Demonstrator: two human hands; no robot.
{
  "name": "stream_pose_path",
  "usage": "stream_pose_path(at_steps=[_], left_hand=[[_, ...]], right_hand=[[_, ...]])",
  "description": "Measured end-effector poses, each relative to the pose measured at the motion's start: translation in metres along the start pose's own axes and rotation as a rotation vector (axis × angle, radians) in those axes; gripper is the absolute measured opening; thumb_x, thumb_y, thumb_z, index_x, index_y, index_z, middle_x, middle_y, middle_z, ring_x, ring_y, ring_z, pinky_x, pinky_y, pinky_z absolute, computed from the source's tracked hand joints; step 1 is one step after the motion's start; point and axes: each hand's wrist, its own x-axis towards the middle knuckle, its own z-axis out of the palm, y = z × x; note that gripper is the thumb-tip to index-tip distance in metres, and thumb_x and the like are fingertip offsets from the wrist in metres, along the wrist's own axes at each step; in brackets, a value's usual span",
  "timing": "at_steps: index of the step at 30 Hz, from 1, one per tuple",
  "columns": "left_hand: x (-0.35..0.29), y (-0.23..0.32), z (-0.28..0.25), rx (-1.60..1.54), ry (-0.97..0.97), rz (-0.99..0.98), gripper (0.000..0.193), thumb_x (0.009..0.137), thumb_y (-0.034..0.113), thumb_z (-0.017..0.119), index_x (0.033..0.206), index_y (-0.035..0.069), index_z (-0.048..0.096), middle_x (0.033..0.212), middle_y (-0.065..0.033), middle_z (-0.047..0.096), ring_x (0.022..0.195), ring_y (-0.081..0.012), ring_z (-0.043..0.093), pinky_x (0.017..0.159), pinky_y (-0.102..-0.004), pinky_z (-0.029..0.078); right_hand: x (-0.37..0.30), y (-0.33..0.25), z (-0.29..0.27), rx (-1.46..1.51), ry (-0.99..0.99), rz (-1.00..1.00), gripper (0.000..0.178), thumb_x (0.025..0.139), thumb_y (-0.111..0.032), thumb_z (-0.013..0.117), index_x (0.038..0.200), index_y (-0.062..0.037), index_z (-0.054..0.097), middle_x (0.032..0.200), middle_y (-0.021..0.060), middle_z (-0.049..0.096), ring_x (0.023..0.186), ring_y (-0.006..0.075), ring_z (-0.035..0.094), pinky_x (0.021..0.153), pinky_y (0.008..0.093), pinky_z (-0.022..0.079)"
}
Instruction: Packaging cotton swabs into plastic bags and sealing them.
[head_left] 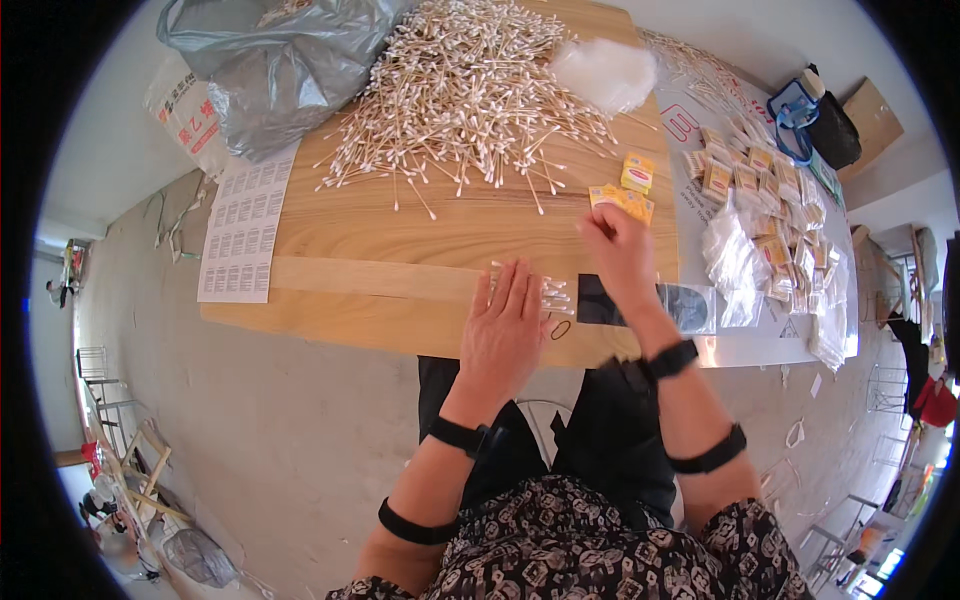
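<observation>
My left hand (pixel 503 330) lies flat on the near part of the wooden table, fingers stretched out over a small row of cotton swabs (pixel 556 293). White swab tips stick out past its fingers on both sides; the rest of the row is hidden under the palm. My right hand (pixel 626 262) is raised to the right of it, fingers curled in and closed. Whatever they may hold cannot be made out. Just beyond its knuckles lie yellow printed cards (pixel 622 203) and a small yellow stack (pixel 637 172). A dark rubber band (pixel 562 330) rests beside my left thumb.
A big heap of cotton swabs (pixel 470 90) covers the far middle, next to a grey plastic bag (pixel 290 75). Clear plastic bags (pixel 605 75) lie beyond. On the right are many packed swab bundles (pixel 765 190). A printed sheet (pixel 243 235) lies left; a black flat piece (pixel 597 300) is near.
</observation>
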Motion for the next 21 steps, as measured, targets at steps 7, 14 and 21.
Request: stream_pose_path(at_steps=[7,14,21], left_hand=[[0.028,0.003,-0.003,-0.02,-0.128,-0.044,0.079,0.086,0.04,0.064,0.145,-0.003,0.033,0.153,-0.0192,0.031,0.145,-0.0301,0.024,0.117,-0.0509,0.017],[0.012,0.019,-0.006,0.052,-0.207,0.008,0.079,0.087,0.041,0.062,0.147,0.0,0.03,0.154,-0.0184,0.03,0.146,-0.029,0.022,0.117,-0.0533,0.014],[0.013,0.005,0.003,-0.566,0.06,-0.254,0.064,0.098,0.036,0.049,0.147,-0.001,0.032,0.151,-0.019,0.035,0.142,-0.0267,0.031,0.117,-0.0466,0.02]], right_hand=[[-0.107,0.004,-0.009,0.294,0.17,0.14,0.004,0.089,-0.003,0.063,0.09,0.0005,0.062,0.08,0.0012,0.057,0.07,0.0072,0.05,0.064,0.0232,0.044],[-0.114,0.005,-0.009,0.663,0.22,0.151,0.019,0.099,-0.008,0.052,0.115,0.0005,0.057,0.112,0.0042,0.055,0.1,0.0095,0.051,0.088,0.022,0.041],[-0.097,0.011,0.015,0.793,0.265,0.103,0.035,0.104,-0.018,0.044,0.132,0.0017,0.051,0.142,0.0118,0.047,0.131,0.0193,0.042,0.11,0.0307,0.031]])
